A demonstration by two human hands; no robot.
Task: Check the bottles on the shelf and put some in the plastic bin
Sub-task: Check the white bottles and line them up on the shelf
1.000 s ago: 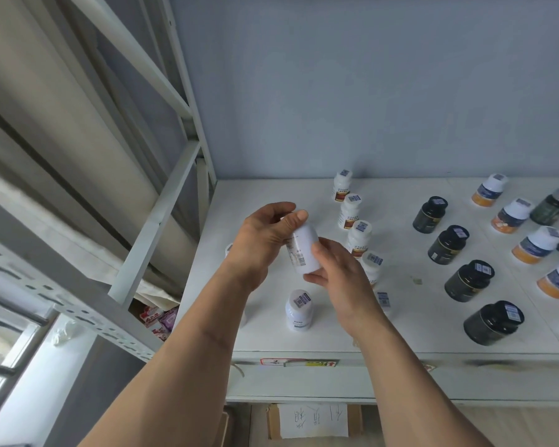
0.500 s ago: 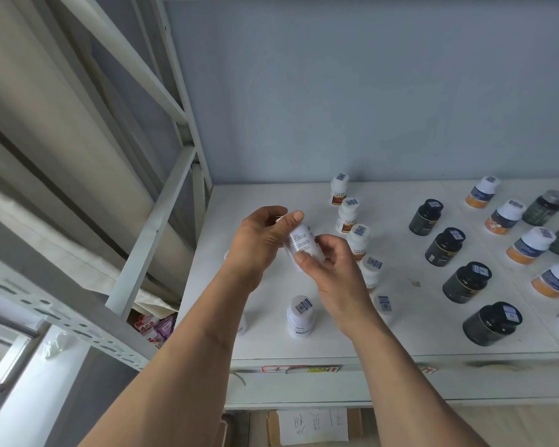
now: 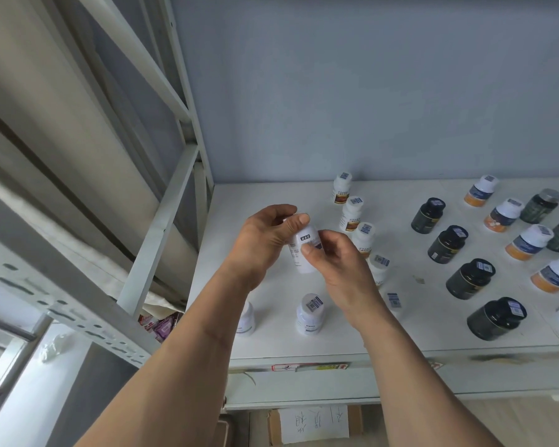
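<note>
Both hands are raised above the front left part of the shelf (image 3: 271, 195) and grasp one white bottle (image 3: 302, 253) between them. The left hand (image 3: 265, 240) wraps the bottle's upper end, thumb lying across the top of the label. The right hand (image 3: 339, 262) pinches the body from the right side, thumb tip pressed on the printed label. The bottle is tilted, clear of the shelf surface, label side turned toward the camera (text too small to read).

Directly below the hands, a second white bottle (image 3: 310, 312) stands upright near the shelf's front edge, with a barcode sticker on its cap. A third white bottle (image 3: 246, 321) stands just left of it, partly hidden by the left forearm.

Behind the right hand, a row of white bottles with brown label bands (image 3: 350, 214) runs from the back wall toward the front. Further right, four dark bottles (image 3: 447, 245) stand in a diagonal row. At the right edge are white-capped bottles with orange bases (image 3: 528, 241) and dark green bottles (image 3: 541, 206).

A cardboard box with a handwritten paper sheet (image 3: 313, 424) sits below the shelf. The plastic bin cannot be located in this view.
</note>
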